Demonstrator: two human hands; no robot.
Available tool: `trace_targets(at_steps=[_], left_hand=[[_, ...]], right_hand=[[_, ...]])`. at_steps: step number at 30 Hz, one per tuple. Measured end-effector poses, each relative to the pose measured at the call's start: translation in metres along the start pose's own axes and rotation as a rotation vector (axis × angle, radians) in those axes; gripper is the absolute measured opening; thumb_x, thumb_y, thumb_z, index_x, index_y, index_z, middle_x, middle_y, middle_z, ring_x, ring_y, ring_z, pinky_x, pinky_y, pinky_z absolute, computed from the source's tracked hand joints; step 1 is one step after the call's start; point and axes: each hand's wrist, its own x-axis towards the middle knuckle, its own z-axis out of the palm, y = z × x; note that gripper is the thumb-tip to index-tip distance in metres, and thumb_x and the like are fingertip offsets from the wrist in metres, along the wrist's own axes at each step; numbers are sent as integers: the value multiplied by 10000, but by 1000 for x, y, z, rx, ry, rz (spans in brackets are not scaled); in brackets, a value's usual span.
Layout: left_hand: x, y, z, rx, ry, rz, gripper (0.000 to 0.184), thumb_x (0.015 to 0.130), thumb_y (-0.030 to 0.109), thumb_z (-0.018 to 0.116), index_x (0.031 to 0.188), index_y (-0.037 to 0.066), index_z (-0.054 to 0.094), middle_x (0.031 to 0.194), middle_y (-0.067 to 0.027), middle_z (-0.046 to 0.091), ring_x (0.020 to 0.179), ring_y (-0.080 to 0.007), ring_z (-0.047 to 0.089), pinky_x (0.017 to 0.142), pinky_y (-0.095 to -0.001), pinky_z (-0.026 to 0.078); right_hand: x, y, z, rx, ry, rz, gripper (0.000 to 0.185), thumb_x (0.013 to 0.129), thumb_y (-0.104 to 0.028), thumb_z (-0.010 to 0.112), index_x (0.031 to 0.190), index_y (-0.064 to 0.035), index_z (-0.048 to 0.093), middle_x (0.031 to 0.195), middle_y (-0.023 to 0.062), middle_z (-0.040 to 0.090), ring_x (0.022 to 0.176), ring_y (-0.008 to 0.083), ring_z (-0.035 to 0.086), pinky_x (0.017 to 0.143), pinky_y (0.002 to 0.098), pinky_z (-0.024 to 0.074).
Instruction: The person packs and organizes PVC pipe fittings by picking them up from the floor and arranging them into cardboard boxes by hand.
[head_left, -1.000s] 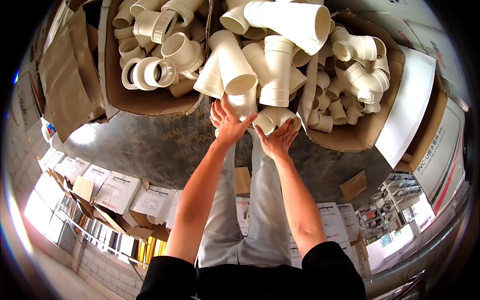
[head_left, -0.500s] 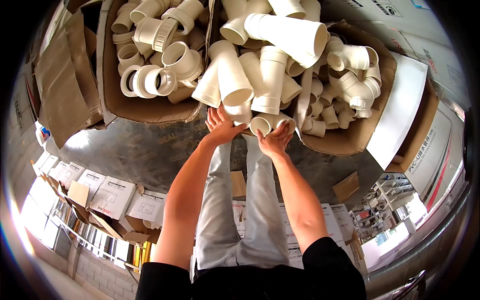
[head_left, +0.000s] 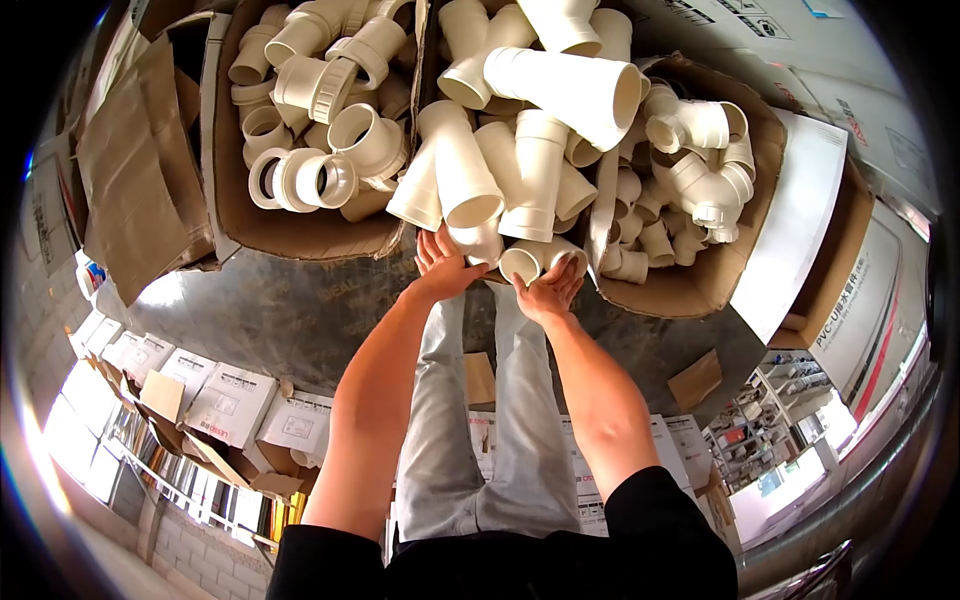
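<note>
My left hand rests at the near edge of the middle box, fingers stretched out and thumb pointing right. It touches or lies close against a white pipe fitting. Beside it, my right hand has its thumb and fingers apart by the round mouth of another white pipe fitting. Whether either hand also presses on the carton's edge is hidden. Above both hands, a heap of white plastic fittings fills the middle box, including a large Y-shaped branch fitting and a wide straight-looking fitting.
Left of the heap is a cardboard box of ringed fittings; to the right, another box holds elbows and traps. Brown cardboard flaps stand at far left. White printed cartons line the lower left. Cardboard scraps lie on the dark floor.
The boxes and fittings sit slightly lower in view, as the head view has tilted a little. Both hands stay at nearly the same place on the middle box's near side.
</note>
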Motion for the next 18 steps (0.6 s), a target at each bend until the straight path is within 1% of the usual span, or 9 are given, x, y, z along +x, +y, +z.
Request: trace_targets(at_steps=[2,3,7,10,12,13,14,17,18], left_hand=[[-1,1,-1,30,14,-2,1310,785,588,772,1558,-1,-108,1593,-363,-81,1495,-510,-118,1195,-602,28],[-2,5,-7,93,-24,-14,1351,800,631,742,1521,-81,-151,1592,-357,-68,1491,-525,-83,1216,-557,33],[-9,18,-12,10,-19,-111,1328,793,605,762,1561,-4,-134,1613,-323,-67,1512,-480,-85,1191,-627,49],[-16,27,-10,31,119,-170,1223,791,522,781,1601,104,-36,1628,-284,36,1533,-442,5,1185,-669,102],[-25,24,-16,7,209,-108,1093,799,422,785,1588,105,98,1627,-254,131,1526,-444,90,1186,-684,111],[-32,20,-4,-24,411,-96,1050,837,409,746,1606,167,73,1618,-263,152,1479,-484,206,1204,-600,179],[-42,17,2,-94,528,-34,978,835,314,738,1590,137,141,1616,-272,155,1469,-459,252,1195,-573,241],[-77,12,2,-167,309,-84,967,838,272,751,1600,161,166,1601,-311,161,1432,-472,316,1155,-561,301],[-80,18,-15,-166,342,-70,967,838,272,751,1600,161,166,1601,-311,161,1432,-472,316,1155,-561,301]], right_hand=[[-1,-2,-4,6,-40,2,1218,908,-666,549,1537,66,-194,1648,258,-159,1539,360,-188,1238,521,-96],[0,-2,-3,0,-46,10,1232,895,-683,552,1543,52,-196,1650,255,-149,1541,358,-182,1242,509,-97],[1,1,-11,28,-101,-13,1267,851,-712,591,1569,17,-158,1660,238,-123,1548,334,-167,1240,511,-104],[3,19,-24,-75,-106,-180,1130,865,-575,662,1570,43,32,1635,265,135,1534,380,113,1246,524,67],[-1,29,-34,-104,-18,-325,963,891,-461,677,1547,56,198,1592,288,267,1486,417,269,1227,510,222],[-14,30,-42,22,143,-370,773,910,-351,663,1492,45,344,1558,299,329,1442,423,340,1177,462,328],[-29,30,-55,188,228,-407,671,914,-290,650,1450,37,412,1491,296,435,1370,416,440,1120,452,397],[-61,35,-66,334,239,-423,645,906,-253,662,1461,-23,429,1414,260,544,1311,406,521,1076,459,439],[-65,24,-77,341,259,-452,645,906,-253,662,1461,-23,429,1414,260,544,1311,406,521,1076,459,439]])
